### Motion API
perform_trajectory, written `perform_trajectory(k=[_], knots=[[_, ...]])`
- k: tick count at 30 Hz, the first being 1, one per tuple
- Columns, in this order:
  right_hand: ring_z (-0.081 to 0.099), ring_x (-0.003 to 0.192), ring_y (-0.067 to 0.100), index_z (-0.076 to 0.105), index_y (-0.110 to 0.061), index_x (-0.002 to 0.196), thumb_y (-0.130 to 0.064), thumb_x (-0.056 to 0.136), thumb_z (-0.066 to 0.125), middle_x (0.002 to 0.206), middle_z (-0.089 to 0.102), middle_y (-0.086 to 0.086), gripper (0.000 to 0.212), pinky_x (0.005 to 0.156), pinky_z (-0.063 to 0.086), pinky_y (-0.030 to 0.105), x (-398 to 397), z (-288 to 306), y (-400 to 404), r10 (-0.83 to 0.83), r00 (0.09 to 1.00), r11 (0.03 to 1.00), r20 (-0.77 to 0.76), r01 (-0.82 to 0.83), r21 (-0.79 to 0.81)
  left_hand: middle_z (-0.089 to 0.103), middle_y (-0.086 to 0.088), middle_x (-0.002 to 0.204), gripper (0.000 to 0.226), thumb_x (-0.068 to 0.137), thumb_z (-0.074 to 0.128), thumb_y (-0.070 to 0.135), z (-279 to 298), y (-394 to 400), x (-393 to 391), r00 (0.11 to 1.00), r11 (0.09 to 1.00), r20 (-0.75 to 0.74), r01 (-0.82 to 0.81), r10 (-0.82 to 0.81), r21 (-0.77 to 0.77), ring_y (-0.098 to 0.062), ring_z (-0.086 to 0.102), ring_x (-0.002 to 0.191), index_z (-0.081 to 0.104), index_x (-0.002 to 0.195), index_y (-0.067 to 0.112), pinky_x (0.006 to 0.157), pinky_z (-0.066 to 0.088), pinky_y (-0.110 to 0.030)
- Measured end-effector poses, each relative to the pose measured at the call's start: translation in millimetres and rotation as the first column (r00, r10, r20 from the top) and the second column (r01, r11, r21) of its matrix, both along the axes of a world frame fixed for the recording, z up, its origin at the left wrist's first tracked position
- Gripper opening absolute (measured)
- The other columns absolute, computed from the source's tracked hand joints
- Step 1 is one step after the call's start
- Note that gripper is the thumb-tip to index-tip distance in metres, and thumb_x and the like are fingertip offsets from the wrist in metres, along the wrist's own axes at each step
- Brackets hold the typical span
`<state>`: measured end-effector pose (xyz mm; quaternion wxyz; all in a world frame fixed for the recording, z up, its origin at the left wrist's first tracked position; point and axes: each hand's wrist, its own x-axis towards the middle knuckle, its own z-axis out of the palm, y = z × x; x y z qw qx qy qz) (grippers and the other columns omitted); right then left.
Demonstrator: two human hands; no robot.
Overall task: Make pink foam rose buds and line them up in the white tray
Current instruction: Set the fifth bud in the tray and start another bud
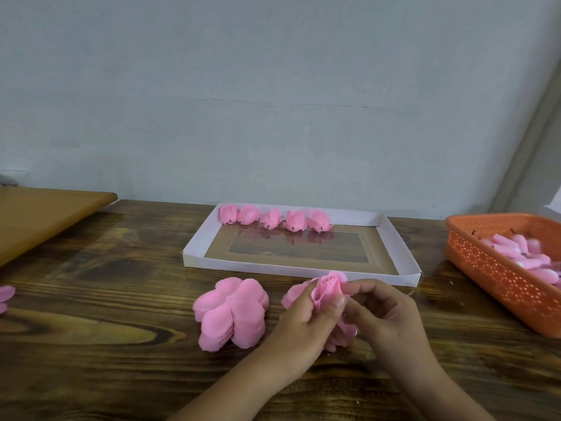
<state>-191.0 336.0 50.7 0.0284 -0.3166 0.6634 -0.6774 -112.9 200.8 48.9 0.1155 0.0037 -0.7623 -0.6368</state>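
Observation:
A pink foam rose bud [329,288] is held upright between both hands just in front of the white tray [403,247]. My left hand [303,323] wraps its petals from the left, and my right hand [382,311] pinches it from the right. Several finished buds [274,219] stand in a row along the tray's far wall. A stack of flat pink petal pieces [232,314] lies on the table left of my hands. More pink petals [293,294] show behind and under my left hand.
An orange perforated basket [498,268] at the right holds several rolled pink foam cores [522,253]. A light wooden board [45,214] lies at the left, a pink piece [4,296] at the left edge. A grey wall stands behind the dark wooden table [106,344].

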Motion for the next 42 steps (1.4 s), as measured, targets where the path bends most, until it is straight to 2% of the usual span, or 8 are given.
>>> perform_trajectory(k=[7,12,21,24,27,31,37,42], knots=[[0.068,0.058,0.016,0.064,-0.003,0.089,-0.011,0.066,0.08,0.074,0.071,0.005,0.029,0.048,0.055,0.023,7,0,-3,0.05,0.997,0.989,0.061,-0.041,-0.141,0.075,0.008,0.086,0.041,0.082,0.068,0.059,-4,2,-2,0.994,0.998,-0.104,-0.025,0.032,0.064,-0.001,0.071,0.073,0.065,0.11,0.029,0.061,0.053,-0.014],[0.067,0.072,0.018,0.072,-0.019,0.08,-0.012,0.077,0.08,0.08,0.072,0.009,0.012,0.057,0.055,0.026,6,3,-1,0.112,0.994,0.991,0.019,-0.11,-0.081,0.076,-0.006,0.088,0.052,0.073,0.069,0.078,-10,4,-4,0.974,0.982,-0.134,-0.173,0.182,0.08,-0.015,0.076,0.08,0.072,0.095,0.032,0.064,0.06,-0.025],[0.074,0.086,0.025,0.069,-0.033,0.108,0.001,0.084,0.052,0.106,0.077,0.007,0.045,0.069,0.06,0.04,10,2,2,0.262,0.962,0.965,0.076,-0.258,-0.056,0.078,0.004,0.086,0.036,0.075,0.067,0.065,-2,2,-4,0.948,0.917,0.031,-0.314,0.316,0.248,-0.008,0.075,0.081,0.076,0.091,0.034,0.06,0.057,-0.02],[0.062,0.082,0.01,0.062,-0.045,0.107,-0.001,0.086,0.068,0.109,0.071,-0.009,0.049,0.068,0.053,0.026,12,-6,-1,0.08,0.988,0.996,-0.134,-0.075,0.044,0.079,-0.004,0.099,0.026,0.093,0.059,0.041,3,0,-5,0.949,0.857,0.143,-0.314,0.28,0.408,-0.018,0.076,0.085,0.078,0.085,0.025,0.065,0.062,-0.033],[0.06,0.074,0.009,0.059,-0.043,0.092,-0.041,0.075,0.074,0.092,0.065,-0.014,0.023,0.059,0.046,0.014,15,-9,-5,-0.03,0.946,0.979,-0.323,0.093,0.181,0.079,-0.002,0.101,0.038,0.099,0.054,0.035,12,-3,-3,0.952,0.781,0.148,-0.306,0.27,0.544,-0.015,0.074,0.078,0.074,0.068,0.026,0.058,0.057,-0.028],[0.061,0.064,0.001,0.064,-0.052,0.086,-0.024,0.077,0.086,0.08,0.066,-0.025,0.036,0.056,0.041,0.005,21,-19,-10,0.03,0.902,0.936,-0.43,0.126,0.329,0.078,-0.001,0.105,0.034,0.101,0.053,0.04,15,1,-1,0.964,0.765,0.146,-0.265,0.222,0.587,-0.019,0.072,0.084,0.062,0.073,0.022,0.068,0.053,-0.035],[0.058,0.057,0.005,0.072,-0.03,0.09,-0.034,0.084,0.066,0.071,0.067,-0.013,0.009,0.047,0.052,0.032,26,-16,-11,-0.053,0.788,0.889,-0.614,0.318,0.331,0.077,0.001,0.098,0.036,0.101,0.054,0.044,15,7,2,0.976,0.809,0.132,-0.219,0.175,0.545,-0.021,0.067,0.073,0.066,0.073,0.024,0.066,0.05,-0.031],[0.052,0.057,0.01,0.065,-0.017,0.073,-0.028,0.093,0.053,0.066,0.057,-0.011,0.026,0.043,0.047,0.034,30,-12,-12,-0.003,0.759,0.909,-0.651,0.274,0.315,0.074,0.002,0.088,0.032,0.096,0.054,0.047,21,11,6,0.988,0.829,0.089,-0.153,0.125,0.538,-0.019,0.066,0.077,0.066,0.074,0.026,0.073,0.046,-0.032]])
